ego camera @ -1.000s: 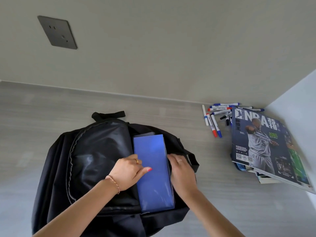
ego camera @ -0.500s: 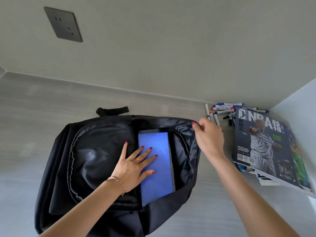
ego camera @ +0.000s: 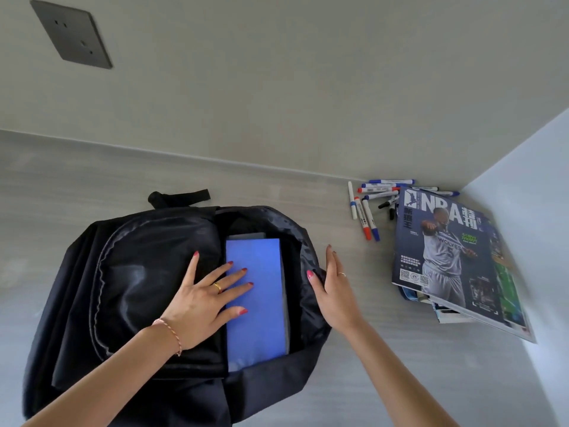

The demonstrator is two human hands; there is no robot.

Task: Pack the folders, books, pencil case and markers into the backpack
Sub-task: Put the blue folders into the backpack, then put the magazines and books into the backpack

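- head view: a black backpack (ego camera: 138,272) lies flat on a pale wood-grain table (ego camera: 92,180), its main compartment unzipped and gaping.
- a blue folder (ego camera: 261,318) sits inside that opening, with a grey edge of something else showing just behind its far end (what it is cannot be told).
- the left hand (ego camera: 203,300) lies flat with fingers spread, palm on the backpack's front panel and fingertips on the folder.
- the right hand (ego camera: 334,285) has straight fingers held together, its thumb against the right rim of the opening; it pinches nothing.
- markers (ego camera: 369,208) lie scattered near the wall, to the right of the backpack and well apart from it.
- a magazine (ego camera: 446,257) tops a small stack of books in the right corner, covering the ends of some markers.
- a dark socket plate (ego camera: 72,33) is set in the wall.
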